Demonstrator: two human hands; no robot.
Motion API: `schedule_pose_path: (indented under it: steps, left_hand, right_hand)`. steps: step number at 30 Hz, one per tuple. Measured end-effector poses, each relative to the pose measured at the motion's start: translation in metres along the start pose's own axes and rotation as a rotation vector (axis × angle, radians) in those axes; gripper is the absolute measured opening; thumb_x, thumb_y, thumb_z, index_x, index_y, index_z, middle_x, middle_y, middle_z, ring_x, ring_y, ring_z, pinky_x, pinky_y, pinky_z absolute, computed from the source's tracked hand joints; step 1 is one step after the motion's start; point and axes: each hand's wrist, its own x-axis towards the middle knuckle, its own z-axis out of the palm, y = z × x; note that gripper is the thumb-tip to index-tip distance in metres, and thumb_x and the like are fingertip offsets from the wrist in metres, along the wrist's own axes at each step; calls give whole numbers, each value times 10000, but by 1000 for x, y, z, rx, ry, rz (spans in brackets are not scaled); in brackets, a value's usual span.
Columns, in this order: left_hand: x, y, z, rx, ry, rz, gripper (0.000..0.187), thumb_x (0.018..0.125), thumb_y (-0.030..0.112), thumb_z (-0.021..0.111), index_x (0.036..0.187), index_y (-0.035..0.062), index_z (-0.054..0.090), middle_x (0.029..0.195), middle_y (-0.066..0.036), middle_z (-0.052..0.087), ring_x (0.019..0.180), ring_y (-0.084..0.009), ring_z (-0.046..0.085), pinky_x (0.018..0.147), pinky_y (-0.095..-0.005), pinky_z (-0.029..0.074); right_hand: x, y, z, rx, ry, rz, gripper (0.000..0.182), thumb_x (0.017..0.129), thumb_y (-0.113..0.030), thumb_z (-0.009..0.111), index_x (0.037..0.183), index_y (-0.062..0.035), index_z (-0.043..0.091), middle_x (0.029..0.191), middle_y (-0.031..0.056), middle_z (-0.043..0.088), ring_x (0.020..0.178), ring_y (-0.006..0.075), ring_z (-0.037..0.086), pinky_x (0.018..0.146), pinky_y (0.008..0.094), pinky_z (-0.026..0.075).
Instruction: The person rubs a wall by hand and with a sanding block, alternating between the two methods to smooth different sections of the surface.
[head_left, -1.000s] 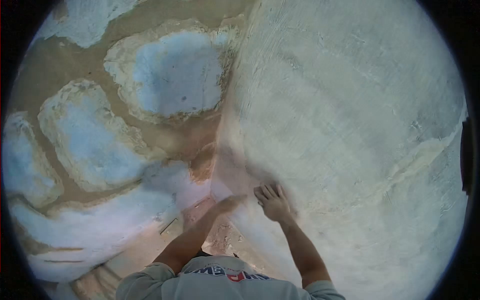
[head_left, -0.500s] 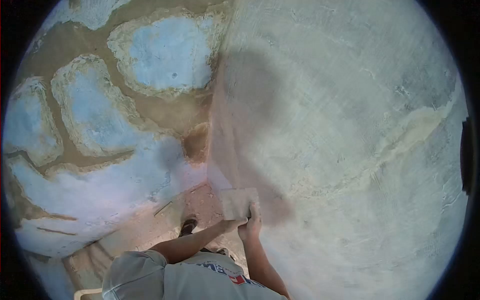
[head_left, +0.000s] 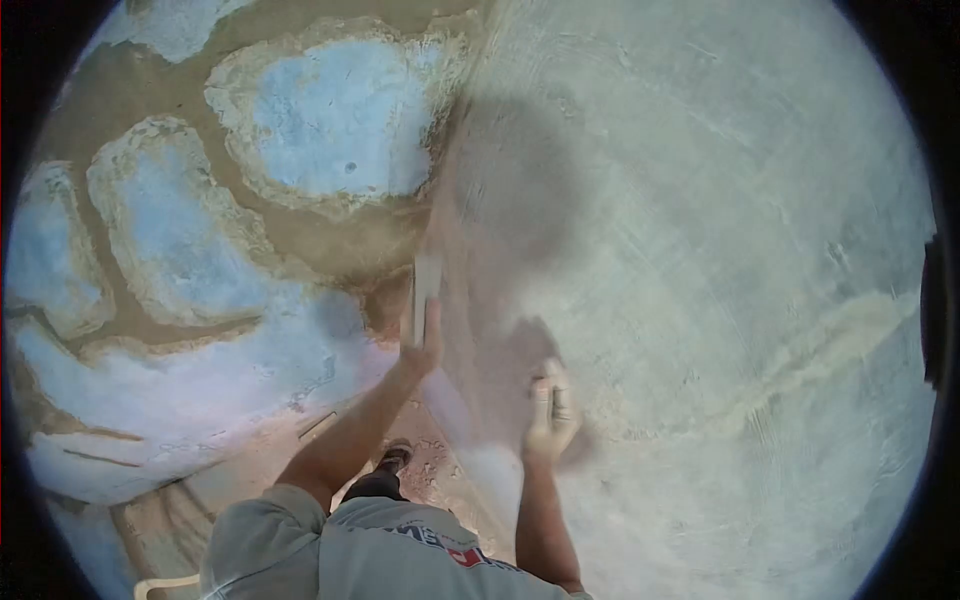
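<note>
Step in hand: judged to be smoothing fresh plaster at an inside corner where two walls meet.
Left hand (head_left: 422,338): raised, arm extended upward, fingers closed round a flat trowel-like blade (head_left: 427,280) held upright along the corner line.
Right hand (head_left: 551,420): lower, pressed to the right-hand plastered wall (head_left: 700,250), fingers curled over a small pale tool (head_left: 545,388), too blurred to identify.
Left wall (head_left: 250,200): blue patches ringed with brown mortar, rough and unfinished.
Floor (head_left: 420,460): reddish, debris-strewn; a shoe (head_left: 385,465) stands near the corner.
Next move, as a judgement: steady pressure with the blade kept flush to the corner, so no ridge is left.
</note>
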Motion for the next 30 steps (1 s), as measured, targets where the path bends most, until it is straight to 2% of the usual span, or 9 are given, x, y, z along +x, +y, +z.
schedule_pose_path:
  steps: [3, 4, 9, 14, 17, 19, 21, 25, 30]
  left_hand:
    - [193, 39, -4, -261, 81, 160, 563, 1107, 56, 525, 1616, -107, 350, 1685, -305, 369, 1591, -434, 336, 1305, -461, 295]
    - [234, 32, 6, -161, 82, 311, 629, 1081, 32, 565, 1652, -53, 316, 1739, -265, 287, 1624, -434, 254, 1335, -483, 245]
    - [312, -13, 67, -21, -123, 250, 764, 1012, 151, 658, 1685, 39, 313, 1786, -207, 196, 1660, -419, 131, 1364, -532, 143]
    - [243, -93, 122, 1, -134, 256, 815, 964, 180, 692, 1676, 59, 313, 1771, -208, 230, 1643, -458, 164, 1340, -621, 139]
    - [158, -116, 104, -37, -324, 87, 878, 922, 256, 760, 1660, 31, 339, 1747, -241, 268, 1630, -484, 184, 1335, -623, 137]
    - [73, -155, 135, 2, -233, 172, 904, 904, 267, 775, 1644, -16, 338, 1733, -275, 271, 1628, -495, 184, 1332, -624, 159]
    - [-1, -154, 145, -30, -388, -179, 926, 924, 279, 752, 1657, -44, 288, 1735, -298, 246, 1627, -502, 184, 1328, -625, 174]
    - [-69, -100, 111, -125, -386, -324, 744, 1040, 181, 599, 1666, -61, 278, 1717, -329, 268, 1615, -517, 213, 1317, -619, 204]
    - [-26, -96, 119, -180, -327, -178, 709, 1072, 164, 548, 1672, -73, 253, 1744, -324, 204, 1625, -502, 202, 1312, -620, 193]
  right_hand:
    - [56, -72, 3, -246, 172, -474, 294, 1099, -103, 605, 1335, 50, 692, 1175, 157, 736, 1008, 218, 705, 913, 327, 556]
    - [70, -91, 0, -439, 187, -611, 347, 1128, -108, 542, 1405, 79, 634, 1245, 180, 716, 1176, 251, 680, 1003, 369, 557]
    - [147, -107, 3, -748, 360, -1097, 348, 1110, -87, 540, 1378, 121, 618, 1375, 272, 580, 1251, 353, 655, 1062, 436, 584]
    - [174, -88, 7, -964, 337, -1102, 295, 1126, -124, 511, 1254, 99, 656, 1415, 271, 492, 1272, 417, 628, 1037, 502, 631]
    - [182, -82, 13, -1106, 407, -1136, 298, 1128, -118, 525, 1202, 112, 699, 1391, 281, 547, 1220, 376, 672, 965, 430, 659]
    - [185, -88, 22, -1136, 409, -1158, 312, 1134, -131, 531, 1182, 121, 709, 1372, 278, 572, 1185, 361, 699, 916, 404, 684]
    - [186, -90, 21, -1181, 418, -1181, 316, 1137, -132, 528, 1177, 123, 709, 1369, 280, 571, 1187, 361, 696, 916, 417, 686]
    - [181, -87, 16, -1179, 408, -1204, 317, 1121, -115, 508, 1160, 122, 715, 1302, 290, 608, 1153, 363, 697, 900, 433, 678]
    - [174, -86, 7, -1175, 407, -1229, 304, 1106, -103, 500, 1153, 107, 715, 1235, 296, 640, 1107, 361, 701, 873, 429, 647]
